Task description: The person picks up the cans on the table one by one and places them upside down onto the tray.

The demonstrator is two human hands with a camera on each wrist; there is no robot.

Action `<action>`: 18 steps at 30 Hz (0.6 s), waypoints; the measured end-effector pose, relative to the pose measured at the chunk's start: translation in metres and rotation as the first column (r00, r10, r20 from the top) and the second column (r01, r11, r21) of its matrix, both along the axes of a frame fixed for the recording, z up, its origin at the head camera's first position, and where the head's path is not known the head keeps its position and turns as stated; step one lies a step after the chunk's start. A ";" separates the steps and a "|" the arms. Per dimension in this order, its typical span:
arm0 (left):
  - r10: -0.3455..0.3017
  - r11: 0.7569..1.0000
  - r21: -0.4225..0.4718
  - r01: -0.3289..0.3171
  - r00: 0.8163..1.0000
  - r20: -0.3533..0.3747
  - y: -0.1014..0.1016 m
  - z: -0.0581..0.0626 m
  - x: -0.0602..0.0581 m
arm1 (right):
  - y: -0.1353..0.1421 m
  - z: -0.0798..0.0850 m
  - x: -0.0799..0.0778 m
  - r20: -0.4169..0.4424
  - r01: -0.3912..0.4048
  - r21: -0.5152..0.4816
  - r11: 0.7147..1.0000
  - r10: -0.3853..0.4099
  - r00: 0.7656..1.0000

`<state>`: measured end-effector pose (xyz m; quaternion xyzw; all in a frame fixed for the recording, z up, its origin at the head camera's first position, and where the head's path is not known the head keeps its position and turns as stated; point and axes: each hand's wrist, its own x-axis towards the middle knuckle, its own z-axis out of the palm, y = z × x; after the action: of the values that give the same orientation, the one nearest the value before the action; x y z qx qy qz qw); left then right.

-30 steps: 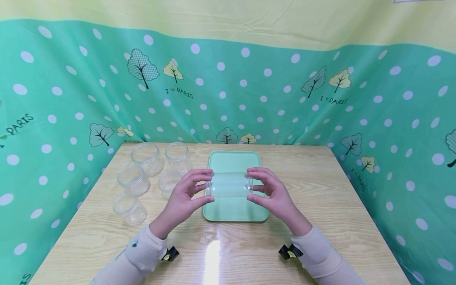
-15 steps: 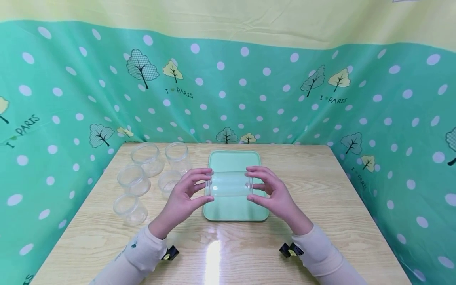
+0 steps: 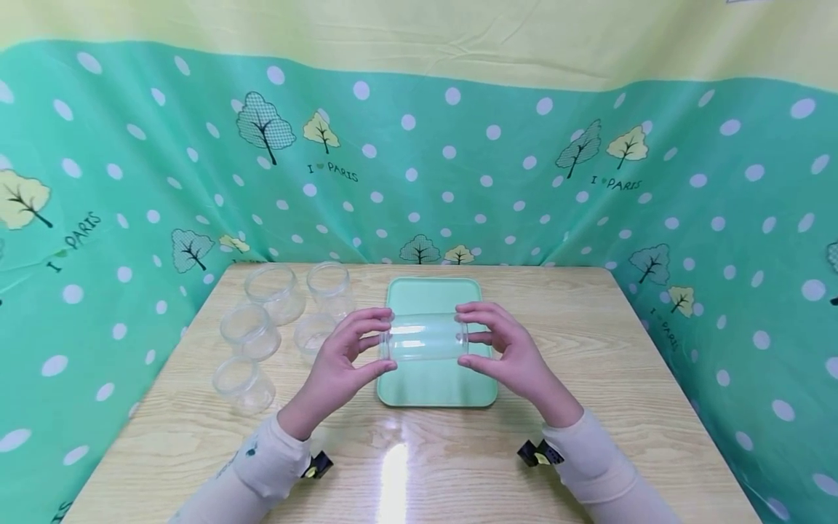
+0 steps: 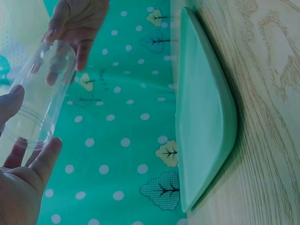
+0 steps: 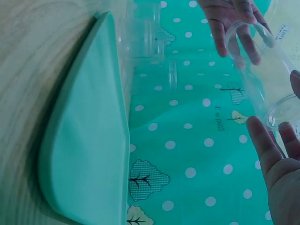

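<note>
A clear, see-through jar [image 3: 427,338] lies sideways in the air above the pale green tray [image 3: 437,389]. My left hand [image 3: 339,365] grips its left end, thumb below and fingertips above. The other end is held the same way by my right hand [image 3: 509,355]. In the left wrist view the jar [image 4: 58,84] shows a ridged rim near the left hand [image 4: 23,187]. The right wrist view shows the jar [image 5: 262,70] well off the tray [image 5: 89,126], with nothing visible inside it.
Several clear jars stand upright on the left of the wooden table [image 3: 628,407], among them a wide one [image 3: 275,295] at the back and a smaller one [image 3: 245,386] nearest the front. A green dotted cloth [image 3: 419,182] hangs behind and along both sides.
Both hands keep their hold on the jar. The jar has turned slightly, with broader bright reflections on its side, and its right end is a touch higher. The head view has shifted a little.
</note>
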<state>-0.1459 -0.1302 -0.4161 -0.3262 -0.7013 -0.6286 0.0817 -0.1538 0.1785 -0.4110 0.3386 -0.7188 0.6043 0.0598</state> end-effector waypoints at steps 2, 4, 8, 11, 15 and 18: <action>0.005 1.000 0.005 -0.005 1.000 -0.008 0.000 0.000 0.000 | 0.000 0.003 -0.001 0.001 -0.008 0.007 1.000 0.008 1.000; 0.007 1.000 0.006 -0.007 1.000 -0.010 0.000 0.000 0.000 | 0.000 0.005 -0.002 -0.003 -0.020 0.006 1.000 0.020 1.000; 0.014 1.000 0.006 -0.014 1.000 -0.008 -0.001 0.000 0.000 | 0.001 0.011 -0.006 -0.020 -0.045 0.027 0.999 0.046 0.999; 0.022 1.000 0.013 -0.021 0.999 -0.024 -0.002 0.001 0.000 | 0.002 0.016 -0.011 -0.036 -0.056 0.053 0.997 0.058 0.998; 0.034 0.999 0.019 -0.033 0.997 -0.070 -0.002 0.003 -0.002 | 0.005 0.025 -0.018 -0.050 -0.057 0.083 0.995 0.061 0.997; 0.044 0.999 0.023 -0.042 0.993 -0.106 -0.003 0.003 -0.003 | 0.009 0.031 -0.021 -0.055 -0.045 0.104 0.994 0.051 0.997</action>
<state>-0.1488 -0.1332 -0.4128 -0.3432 -0.6963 -0.6156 0.1360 -0.1749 0.1874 -0.3798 0.3758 -0.7384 0.5578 0.0484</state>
